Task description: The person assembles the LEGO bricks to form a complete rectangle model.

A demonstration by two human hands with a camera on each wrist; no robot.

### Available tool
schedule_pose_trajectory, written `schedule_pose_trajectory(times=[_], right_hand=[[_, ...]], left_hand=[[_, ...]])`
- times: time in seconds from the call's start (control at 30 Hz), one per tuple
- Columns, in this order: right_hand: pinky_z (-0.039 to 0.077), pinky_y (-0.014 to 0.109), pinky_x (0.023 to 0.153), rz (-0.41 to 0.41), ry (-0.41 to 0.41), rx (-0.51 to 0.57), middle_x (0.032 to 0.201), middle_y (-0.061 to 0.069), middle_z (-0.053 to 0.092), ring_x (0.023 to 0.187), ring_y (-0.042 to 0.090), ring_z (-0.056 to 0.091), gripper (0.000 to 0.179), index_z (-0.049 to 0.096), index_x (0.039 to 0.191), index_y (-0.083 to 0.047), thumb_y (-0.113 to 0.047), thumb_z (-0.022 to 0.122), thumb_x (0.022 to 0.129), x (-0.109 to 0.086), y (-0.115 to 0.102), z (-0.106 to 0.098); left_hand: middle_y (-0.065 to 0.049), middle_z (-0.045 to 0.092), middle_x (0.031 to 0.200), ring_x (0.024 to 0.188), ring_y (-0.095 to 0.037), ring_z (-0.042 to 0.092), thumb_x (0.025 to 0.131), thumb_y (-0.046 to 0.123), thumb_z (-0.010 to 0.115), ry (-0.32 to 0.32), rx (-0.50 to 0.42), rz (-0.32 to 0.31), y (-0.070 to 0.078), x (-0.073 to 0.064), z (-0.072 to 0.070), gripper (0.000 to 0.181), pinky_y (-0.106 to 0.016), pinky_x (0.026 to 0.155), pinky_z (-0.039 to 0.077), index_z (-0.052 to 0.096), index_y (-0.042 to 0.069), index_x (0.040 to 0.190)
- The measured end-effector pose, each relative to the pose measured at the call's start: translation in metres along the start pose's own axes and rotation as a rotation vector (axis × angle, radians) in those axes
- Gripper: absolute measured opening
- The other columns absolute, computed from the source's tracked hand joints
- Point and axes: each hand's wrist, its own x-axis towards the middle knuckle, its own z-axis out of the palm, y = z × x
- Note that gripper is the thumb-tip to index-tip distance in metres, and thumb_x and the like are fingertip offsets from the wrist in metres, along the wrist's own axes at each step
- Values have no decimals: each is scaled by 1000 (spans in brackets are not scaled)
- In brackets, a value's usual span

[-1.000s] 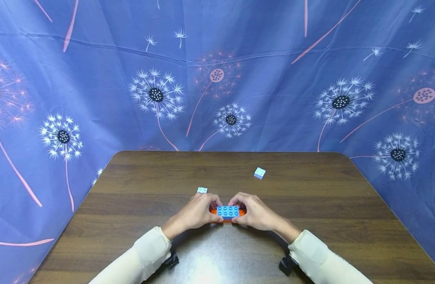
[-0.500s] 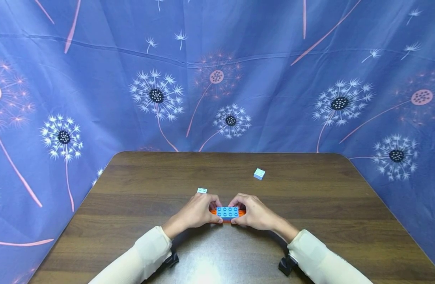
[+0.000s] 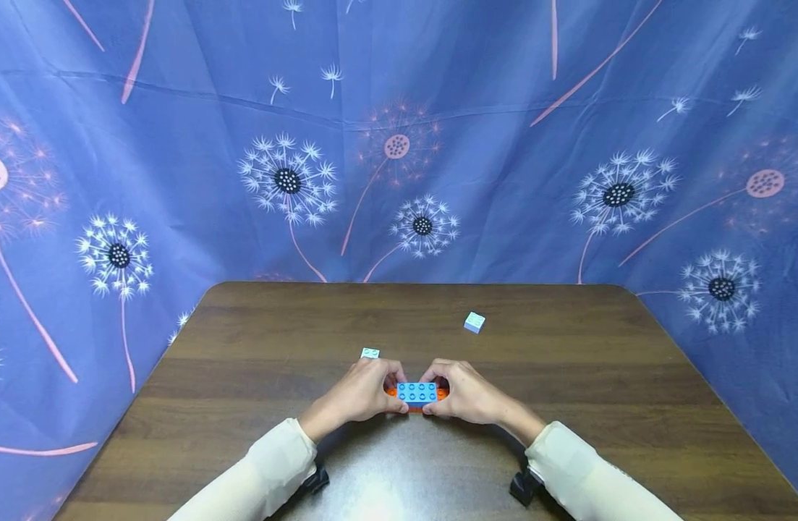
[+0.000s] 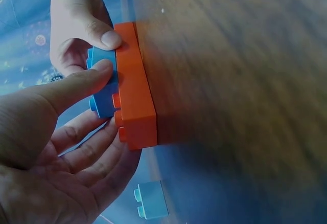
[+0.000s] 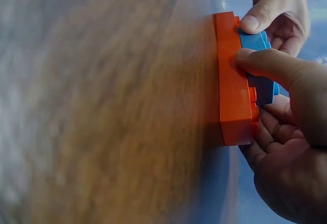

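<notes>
A blue toy building brick (image 3: pixel 417 392) with two rows of studs sits on top of a longer orange building brick (image 4: pixel 134 91), around its middle. Orange studs show past both ends of the blue one. My left hand (image 3: pixel 366 389) pinches the blue brick near its left end, thumb on the near side and fingers behind. From the other end my right hand (image 3: pixel 467 391) pinches it the same way, its thumb (image 5: pixel 255 63) lying at the seam between the two bricks. The orange brick rests on the table.
A small pale blue brick (image 3: pixel 370 353) stands just beyond my left hand. Another small light blue brick (image 3: pixel 474 323) lies farther back on the right. The brown wooden table (image 3: pixel 275 318) ends at a blue dandelion-print cloth (image 3: pixel 503 145).
The head view has tilted up slightly, so everything on the table appears a little lower. Both hands keep their hold on the blue brick, with no other visible change.
</notes>
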Motion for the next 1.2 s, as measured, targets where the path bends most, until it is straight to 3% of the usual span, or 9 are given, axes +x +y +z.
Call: schedule_pose_trajectory(times=[0.2,0.37,0.5,0.67,0.8,0.97,1.2], right_hand=[[49,20,75,4,-63,2,97,-10,68,84,2,57,31,74,105,-16,-23,89,79,0,4,-2],[53,26,83,-11,-118,50,104,-6,69,92,9,63,41,73,115,-13,-33,87,82,1,9,-20],[56,34,90,-6,-68,109,112,8,72,101,22,67,45,70,122,-7,-33,83,88,6,17,-42],[55,42,93,67,38,168,118,17,71,107,35,65,41,69,124,-5,-25,80,90,13,35,-66],[54,40,92,135,106,172,118,20,71,107,34,65,37,69,124,-7,-21,79,91,17,55,-78],[54,27,84,209,150,181,113,20,71,97,22,66,40,67,126,-3,-19,79,91,15,74,-91],[52,24,84,256,193,179,117,22,70,99,21,65,41,65,127,1,-13,77,90,19,98,-99]], left_hand=[[5,75,79,72,-1,64,74,23,93,-7,-6,12,0,-2,3,26,-24,68,47,71,19,88],[2,75,81,74,-6,65,73,21,93,-12,-7,31,1,0,4,27,-24,69,47,70,17,87],[3,73,80,73,-6,63,72,21,94,-15,-4,30,1,1,2,29,-24,69,46,70,16,87],[4,72,80,73,-5,60,71,20,94,-24,-14,23,0,1,-1,30,-24,69,46,70,16,88],[4,72,81,74,-5,60,71,20,94,-27,-9,23,-1,1,-1,30,-24,70,46,69,16,88],[4,71,80,74,-5,60,71,20,94,-38,-15,17,-1,2,0,30,-24,70,45,69,16,88],[3,71,81,74,-7,61,70,19,94,-36,-6,32,2,4,-3,31,-24,69,46,68,14,86]])
